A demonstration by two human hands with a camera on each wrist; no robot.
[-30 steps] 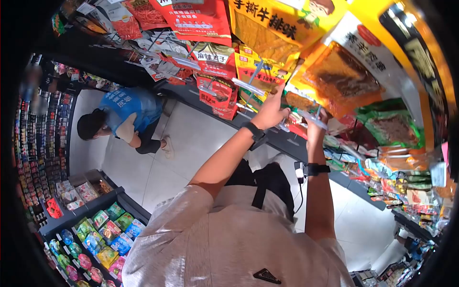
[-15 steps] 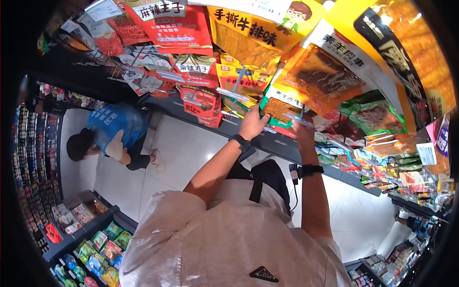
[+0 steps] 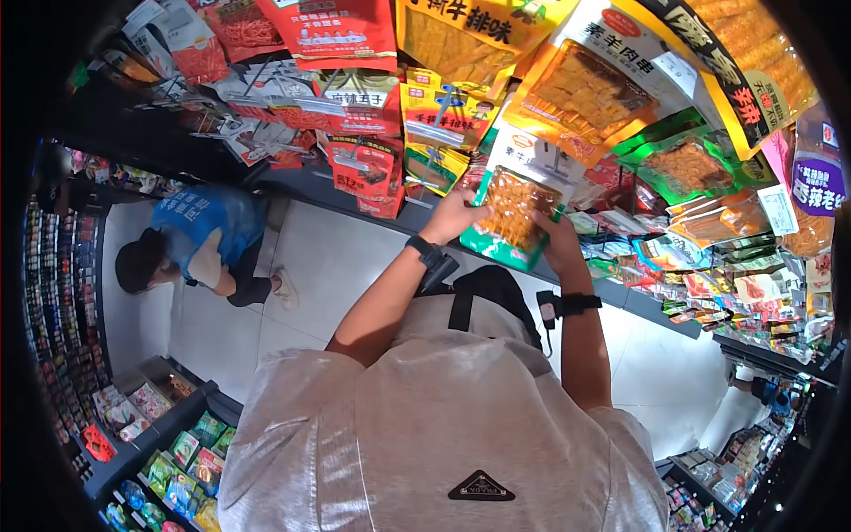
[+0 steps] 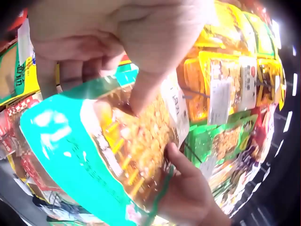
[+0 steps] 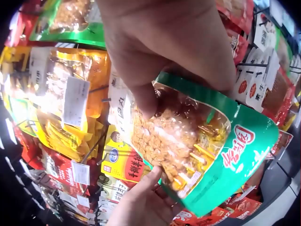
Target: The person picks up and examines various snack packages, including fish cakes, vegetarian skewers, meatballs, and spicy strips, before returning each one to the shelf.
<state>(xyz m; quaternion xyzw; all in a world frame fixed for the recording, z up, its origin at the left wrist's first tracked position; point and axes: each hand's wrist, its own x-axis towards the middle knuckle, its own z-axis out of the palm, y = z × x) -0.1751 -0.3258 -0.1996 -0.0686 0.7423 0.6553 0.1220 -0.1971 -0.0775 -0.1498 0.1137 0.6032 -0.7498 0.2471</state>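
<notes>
A green and white snack bag (image 3: 512,213) with a clear window is held between both hands, in front of the hanging racks. Brown pieces on sticks show through its window (image 4: 141,136). My left hand (image 3: 454,218) grips one side edge, thumb on the front and fingers behind. On the opposite edge my right hand (image 3: 560,243) pinches the bag, its thumb pressed onto the window. The right wrist view shows the bag's green lower end (image 5: 235,155) tilted away from the rack. Most fingers of both hands are hidden behind the bag.
Yellow bags (image 3: 585,80), red bags (image 3: 332,31) and a green bag (image 3: 687,164) hang on metal hooks with price tags around the hands. A person in a blue vest (image 3: 208,229) bends down at the left. Low bins of colourful packets (image 3: 182,461) stand at lower left.
Both hands took hold of the green and white bag among the hooks and drew it lower, toward the body. More of its front now shows. The person in blue stays bent at the left.
</notes>
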